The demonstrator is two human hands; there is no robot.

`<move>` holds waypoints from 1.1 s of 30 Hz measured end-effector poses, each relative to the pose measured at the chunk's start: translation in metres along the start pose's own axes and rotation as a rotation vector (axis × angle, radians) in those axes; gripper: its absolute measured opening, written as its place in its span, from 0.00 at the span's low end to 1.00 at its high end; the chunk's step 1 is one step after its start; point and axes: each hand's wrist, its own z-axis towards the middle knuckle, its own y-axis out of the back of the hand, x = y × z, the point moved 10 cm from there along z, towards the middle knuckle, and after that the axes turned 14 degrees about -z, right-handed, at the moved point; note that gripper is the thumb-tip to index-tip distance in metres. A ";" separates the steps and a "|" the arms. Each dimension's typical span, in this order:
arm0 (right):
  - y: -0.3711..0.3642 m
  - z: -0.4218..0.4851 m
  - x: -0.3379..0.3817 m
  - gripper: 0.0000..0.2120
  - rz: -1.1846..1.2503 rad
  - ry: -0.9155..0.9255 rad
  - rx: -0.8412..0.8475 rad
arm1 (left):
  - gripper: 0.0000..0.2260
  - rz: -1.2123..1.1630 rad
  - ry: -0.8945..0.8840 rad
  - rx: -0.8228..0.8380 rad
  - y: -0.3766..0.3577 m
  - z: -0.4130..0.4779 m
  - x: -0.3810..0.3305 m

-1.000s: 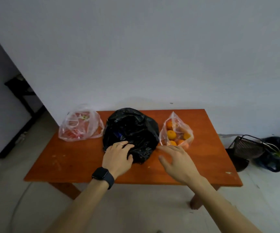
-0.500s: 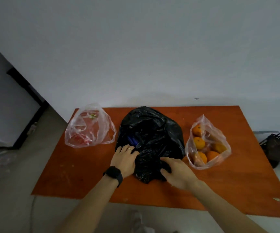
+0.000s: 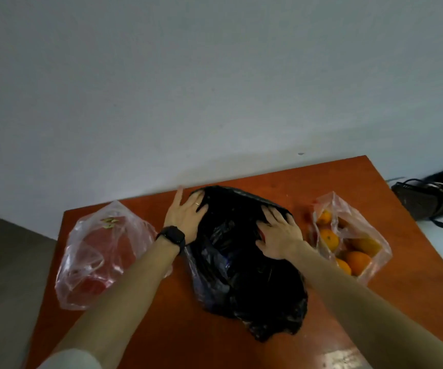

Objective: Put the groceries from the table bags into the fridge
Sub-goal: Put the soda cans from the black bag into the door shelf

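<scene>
Black bag [image 3: 244, 267] under both splayed hands, grip apart, oranges [image 3: 348, 251] in clear bag [image 3: 374, 243]

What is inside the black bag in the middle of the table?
The black bag is opaque, so its contents are hidden. Only a bluish patch shows through it. Both hands, left hand and right hand, rest on top.

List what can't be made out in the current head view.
- Contents of the black bag: opaque plastic hides them.
- Grip of the left hand and right hand: fingertips sink into the folds.
- Red items in the left clear bag: crinkled plastic blurs them.
- Fridge: outside the frame.
- Dark basket: cut by the right edge.
</scene>
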 end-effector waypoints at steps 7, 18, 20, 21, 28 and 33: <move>0.036 0.055 -0.023 0.40 0.028 -0.070 -0.076 | 0.30 0.065 -0.042 0.087 -0.023 0.045 0.035; 0.008 0.070 -0.032 0.34 -0.044 0.004 -0.037 | 0.27 -0.246 -0.320 0.072 -0.043 0.055 -0.017; 0.010 0.060 -0.026 0.33 -0.088 0.038 -0.096 | 0.24 -0.241 -0.412 0.048 -0.039 0.047 -0.035; 0.011 0.056 -0.021 0.32 -0.133 0.062 -0.109 | 0.23 -0.217 -0.476 0.026 -0.037 0.041 -0.045; -0.017 0.052 -0.002 0.39 -0.268 0.020 0.025 | 0.21 0.011 -0.867 0.067 -0.053 -0.008 -0.095; -0.022 0.052 0.008 0.30 -0.322 -0.075 0.016 | 0.40 0.235 -0.786 0.227 -0.079 -0.008 -0.098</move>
